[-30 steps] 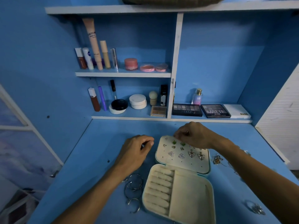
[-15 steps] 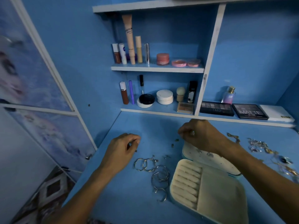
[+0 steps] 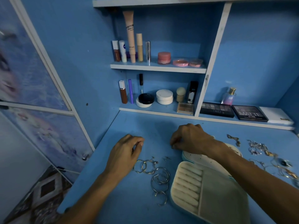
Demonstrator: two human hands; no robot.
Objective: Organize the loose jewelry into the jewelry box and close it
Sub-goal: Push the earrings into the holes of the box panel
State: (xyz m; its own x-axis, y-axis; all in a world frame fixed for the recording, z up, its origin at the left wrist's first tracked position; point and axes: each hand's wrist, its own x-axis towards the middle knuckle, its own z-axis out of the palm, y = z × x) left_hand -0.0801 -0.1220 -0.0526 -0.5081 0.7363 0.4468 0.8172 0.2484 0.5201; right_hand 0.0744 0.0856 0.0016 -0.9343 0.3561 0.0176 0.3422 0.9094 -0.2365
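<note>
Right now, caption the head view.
Left hand and right hand poised over a blue desk, silver hoop earrings beside the open cream jewelry box.

Open box [image 3: 223, 199] on blue surface [image 3: 129, 199], hoops [image 3: 155, 173] just left of it, tangled jewelry [image 3: 265, 156] to its right, left hand [image 3: 124, 156] and right hand [image 3: 191, 139] with fingers curled, cosmetics [image 3: 164, 58] on shelves [image 3: 158, 68] behind

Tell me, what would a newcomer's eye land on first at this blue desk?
The open cream jewelry box lies at the front of the blue desk, its ring rolls bare. Silver hoop earrings lie loose just left of it, and a tangle of loose jewelry sprawls to its right. Behind, the wall shelves hold rows of cosmetics, a peach tube the tallest.
</note>
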